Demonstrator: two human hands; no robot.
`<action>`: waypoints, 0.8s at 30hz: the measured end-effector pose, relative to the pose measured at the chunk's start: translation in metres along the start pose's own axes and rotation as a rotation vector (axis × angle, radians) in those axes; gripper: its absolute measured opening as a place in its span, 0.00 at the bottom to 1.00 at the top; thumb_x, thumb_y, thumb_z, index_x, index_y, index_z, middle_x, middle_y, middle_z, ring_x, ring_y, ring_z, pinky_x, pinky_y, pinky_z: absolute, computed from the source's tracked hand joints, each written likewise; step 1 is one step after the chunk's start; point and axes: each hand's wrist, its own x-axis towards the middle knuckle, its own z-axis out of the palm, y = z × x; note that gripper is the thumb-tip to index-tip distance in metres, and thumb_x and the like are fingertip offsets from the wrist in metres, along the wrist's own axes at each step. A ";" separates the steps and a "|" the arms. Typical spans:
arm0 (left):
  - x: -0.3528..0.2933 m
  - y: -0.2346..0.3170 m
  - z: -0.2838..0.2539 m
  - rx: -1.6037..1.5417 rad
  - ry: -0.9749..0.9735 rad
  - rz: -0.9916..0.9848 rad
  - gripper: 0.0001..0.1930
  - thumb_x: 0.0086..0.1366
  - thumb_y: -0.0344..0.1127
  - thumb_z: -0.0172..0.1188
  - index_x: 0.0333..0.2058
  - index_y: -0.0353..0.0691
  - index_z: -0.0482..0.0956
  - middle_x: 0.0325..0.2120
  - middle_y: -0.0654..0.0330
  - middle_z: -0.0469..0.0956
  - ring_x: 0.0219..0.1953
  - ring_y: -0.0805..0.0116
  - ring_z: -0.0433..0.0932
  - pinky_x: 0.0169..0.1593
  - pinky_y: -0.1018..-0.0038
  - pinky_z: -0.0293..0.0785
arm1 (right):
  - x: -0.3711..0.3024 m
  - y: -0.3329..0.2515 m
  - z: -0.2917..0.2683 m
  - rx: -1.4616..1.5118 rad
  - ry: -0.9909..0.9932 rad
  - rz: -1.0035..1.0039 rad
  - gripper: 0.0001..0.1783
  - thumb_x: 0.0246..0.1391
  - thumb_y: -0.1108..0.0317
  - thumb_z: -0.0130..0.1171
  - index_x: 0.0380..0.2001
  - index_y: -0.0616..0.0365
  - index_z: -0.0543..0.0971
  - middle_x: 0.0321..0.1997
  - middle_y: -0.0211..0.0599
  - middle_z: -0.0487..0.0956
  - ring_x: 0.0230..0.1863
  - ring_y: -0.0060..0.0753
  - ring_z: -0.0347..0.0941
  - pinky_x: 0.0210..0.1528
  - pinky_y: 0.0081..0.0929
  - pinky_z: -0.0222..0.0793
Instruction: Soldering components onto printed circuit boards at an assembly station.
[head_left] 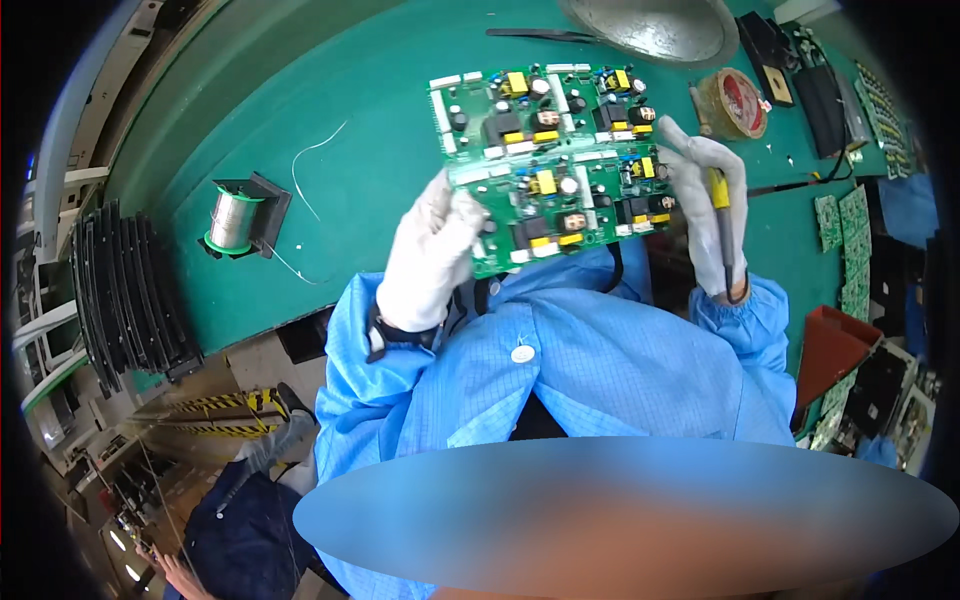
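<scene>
A green circuit board panel [560, 160], set with repeated groups of yellow, black and white parts, is held up in front of my chest, tilted. My left hand [430, 250], in a white glove, grips its lower left corner. At the panel's right edge is my gloved right hand [700, 200], its fingertips at the edge. Lying along the right palm is a yellow-and-grey soldering iron [722, 215], held in the curled fingers. Its tip cannot be made out.
A solder wire spool [234, 222] on a black stand sits left on the green table [370, 60]. Tweezers [540, 34] and a metal dish [660, 25] lie at the back, a tape roll [738, 104] to the right. Black racks [130, 290] stand left; more boards [853, 240] lie right.
</scene>
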 end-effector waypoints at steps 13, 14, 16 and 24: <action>0.003 0.019 0.045 0.072 -0.322 0.043 0.56 0.68 0.75 0.45 0.76 0.35 0.36 0.64 0.40 0.69 0.52 0.53 0.83 0.49 0.68 0.83 | 0.013 0.023 0.005 -0.084 0.012 -0.029 0.16 0.69 0.78 0.49 0.57 0.67 0.66 0.64 0.54 0.74 0.68 0.42 0.70 0.71 0.37 0.64; 0.002 0.018 0.043 0.049 -0.331 0.035 0.55 0.69 0.74 0.44 0.76 0.35 0.38 0.65 0.39 0.66 0.56 0.50 0.79 0.51 0.63 0.82 | 0.013 0.023 0.004 -0.098 0.016 -0.038 0.15 0.69 0.78 0.49 0.57 0.67 0.67 0.63 0.51 0.75 0.66 0.39 0.72 0.69 0.34 0.66; -0.001 0.017 0.040 0.029 -0.342 0.008 0.52 0.70 0.73 0.42 0.75 0.35 0.42 0.69 0.37 0.59 0.64 0.44 0.71 0.54 0.55 0.79 | 0.012 0.022 0.003 -0.171 0.021 -0.046 0.15 0.69 0.78 0.50 0.57 0.66 0.68 0.62 0.49 0.76 0.64 0.36 0.73 0.68 0.32 0.67; -0.002 0.012 0.031 0.358 -0.169 0.142 0.42 0.76 0.62 0.45 0.74 0.35 0.51 0.55 0.50 0.77 0.44 0.68 0.81 0.46 0.74 0.79 | 0.012 0.020 0.005 -0.235 0.042 -0.087 0.17 0.67 0.79 0.54 0.57 0.65 0.68 0.61 0.50 0.76 0.61 0.34 0.75 0.65 0.30 0.70</action>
